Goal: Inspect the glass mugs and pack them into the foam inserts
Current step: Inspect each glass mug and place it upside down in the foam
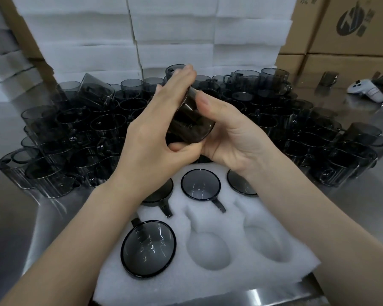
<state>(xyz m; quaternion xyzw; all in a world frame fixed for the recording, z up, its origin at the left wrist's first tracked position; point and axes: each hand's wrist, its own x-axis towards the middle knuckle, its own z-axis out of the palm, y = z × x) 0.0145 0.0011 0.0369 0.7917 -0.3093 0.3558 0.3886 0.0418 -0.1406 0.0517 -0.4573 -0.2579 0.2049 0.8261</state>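
A dark smoked-glass mug (189, 123) is held up over the foam insert, tilted. My left hand (155, 129) wraps its left side with fingers over the top and thumb under it. My right hand (228, 133) cups it from the right, thumb on the glass. Below lies the white foam insert (241, 277). Several mugs sit in its pockets, one at the near left (148, 248) and one in the far middle (200, 184). Two near pockets (208, 250) are bare.
A crowd of loose dark glass mugs (80, 133) covers the steel table (9, 206) behind the insert. White foam stacks (175, 36) rise at the back. Cardboard boxes (345, 29) stand at the back right, with a white controller (365, 90) on the table near them.
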